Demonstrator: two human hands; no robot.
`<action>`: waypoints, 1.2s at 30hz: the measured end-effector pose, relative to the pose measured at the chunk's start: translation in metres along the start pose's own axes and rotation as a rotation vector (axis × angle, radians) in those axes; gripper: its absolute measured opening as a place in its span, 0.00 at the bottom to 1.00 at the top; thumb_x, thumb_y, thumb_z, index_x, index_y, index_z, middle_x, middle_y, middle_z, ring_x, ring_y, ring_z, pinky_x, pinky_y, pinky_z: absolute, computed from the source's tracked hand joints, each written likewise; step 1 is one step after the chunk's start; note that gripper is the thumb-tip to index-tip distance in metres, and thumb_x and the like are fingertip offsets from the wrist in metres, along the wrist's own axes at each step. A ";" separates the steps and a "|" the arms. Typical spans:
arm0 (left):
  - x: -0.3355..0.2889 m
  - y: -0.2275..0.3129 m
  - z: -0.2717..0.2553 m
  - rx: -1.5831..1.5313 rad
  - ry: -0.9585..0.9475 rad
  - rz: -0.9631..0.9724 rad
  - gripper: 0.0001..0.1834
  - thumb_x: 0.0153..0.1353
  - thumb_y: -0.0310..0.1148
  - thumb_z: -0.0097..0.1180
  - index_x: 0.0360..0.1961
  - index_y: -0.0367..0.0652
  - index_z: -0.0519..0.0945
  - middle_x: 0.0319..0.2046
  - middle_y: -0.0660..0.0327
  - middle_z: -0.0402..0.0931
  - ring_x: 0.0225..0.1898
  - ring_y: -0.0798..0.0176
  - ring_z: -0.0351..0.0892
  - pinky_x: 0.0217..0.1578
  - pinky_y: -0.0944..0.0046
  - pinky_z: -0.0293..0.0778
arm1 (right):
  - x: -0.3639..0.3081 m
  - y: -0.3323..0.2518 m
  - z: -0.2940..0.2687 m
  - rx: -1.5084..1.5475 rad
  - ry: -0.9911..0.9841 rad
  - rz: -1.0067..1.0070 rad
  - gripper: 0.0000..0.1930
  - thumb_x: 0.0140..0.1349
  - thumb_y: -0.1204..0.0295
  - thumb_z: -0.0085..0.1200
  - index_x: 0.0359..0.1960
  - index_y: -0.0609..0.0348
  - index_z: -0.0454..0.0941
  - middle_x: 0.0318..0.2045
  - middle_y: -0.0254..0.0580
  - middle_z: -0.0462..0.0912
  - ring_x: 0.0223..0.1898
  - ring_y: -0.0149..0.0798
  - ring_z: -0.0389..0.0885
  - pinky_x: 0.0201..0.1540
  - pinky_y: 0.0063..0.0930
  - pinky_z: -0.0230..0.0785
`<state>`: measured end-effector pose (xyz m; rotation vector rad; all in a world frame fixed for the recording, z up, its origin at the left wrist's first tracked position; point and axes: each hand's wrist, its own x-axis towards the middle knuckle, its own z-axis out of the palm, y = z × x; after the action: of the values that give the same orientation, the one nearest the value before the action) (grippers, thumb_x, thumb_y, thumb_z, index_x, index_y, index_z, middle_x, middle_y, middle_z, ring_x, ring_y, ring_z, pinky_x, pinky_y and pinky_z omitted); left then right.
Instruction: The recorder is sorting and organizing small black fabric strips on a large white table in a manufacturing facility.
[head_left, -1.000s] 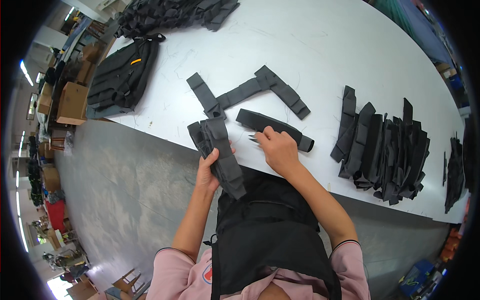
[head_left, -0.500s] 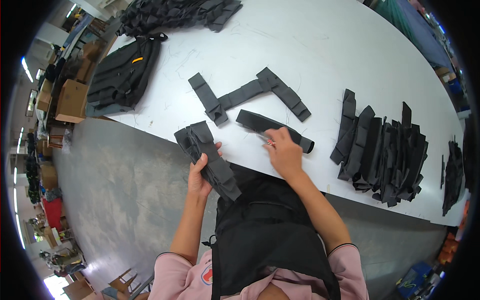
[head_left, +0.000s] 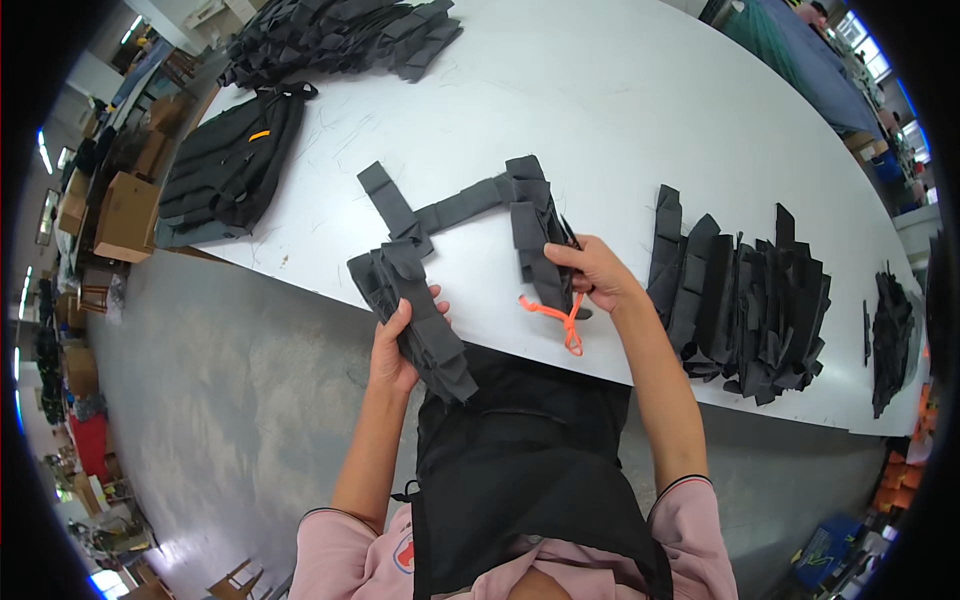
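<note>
My left hand is closed around a bundle of dark grey fabric strips, held over the table's near edge. Closed as well, my right hand pinches the lower part of a dark grey fabric strip on the table. A thin dark pointed tool pokes up beside its fingers; its kind is mostly hidden. Below the same hand trails a knotted orange cord. Two further strips, a slanting one and a flatter one, lie end to end between my hands and the far side.
A row of dark strips lies to the right on the white table, with another dark pile beyond it. At the far left are a black backpack and a large heap of dark pieces. Loose threads are scattered about.
My right hand has moved up and right and now grips a strip; the orange cord has come into view. The separate dark strip near that hand no longer lies there. The left hand keeps its bundle.
</note>
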<state>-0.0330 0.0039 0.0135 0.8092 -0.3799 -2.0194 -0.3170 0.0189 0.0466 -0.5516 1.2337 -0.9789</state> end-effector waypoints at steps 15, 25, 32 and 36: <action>0.013 -0.002 0.021 0.201 -0.016 -0.053 0.25 0.59 0.39 0.56 0.51 0.31 0.70 0.42 0.52 0.76 0.39 0.60 0.79 0.37 0.60 0.79 | -0.003 0.042 0.016 0.235 0.122 -0.173 0.10 0.60 0.71 0.50 0.35 0.67 0.78 0.13 0.24 0.62 0.11 0.19 0.54 0.15 0.15 0.43; 0.007 0.000 0.001 1.003 0.053 0.312 0.30 0.44 0.24 0.62 0.52 0.36 0.68 0.39 0.58 0.74 0.42 0.63 0.74 0.44 0.65 0.70 | -0.037 0.116 0.046 -0.369 0.399 -0.288 0.12 0.59 0.68 0.55 0.40 0.62 0.75 0.18 0.32 0.70 0.13 0.22 0.62 0.14 0.16 0.51; 0.034 0.006 0.043 1.986 -1.047 0.814 0.31 0.40 0.17 0.55 0.51 0.45 0.71 0.46 0.59 0.73 0.54 0.55 0.68 0.50 0.58 0.64 | -0.095 0.155 0.038 0.211 0.359 0.001 0.10 0.65 0.68 0.47 0.39 0.63 0.72 0.25 0.38 0.76 0.11 0.21 0.65 0.11 0.14 0.50; 0.055 -0.004 0.030 2.071 -1.250 0.757 0.30 0.42 0.19 0.55 0.51 0.45 0.71 0.48 0.60 0.71 0.55 0.56 0.66 0.49 0.60 0.63 | -0.097 0.160 0.036 0.230 0.355 0.023 0.09 0.64 0.69 0.47 0.39 0.62 0.73 0.25 0.37 0.76 0.11 0.21 0.65 0.12 0.15 0.49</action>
<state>-0.0765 -0.0410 0.0118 0.0630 -3.0263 -0.4605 -0.2347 0.1762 -0.0216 -0.1855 1.4114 -1.2161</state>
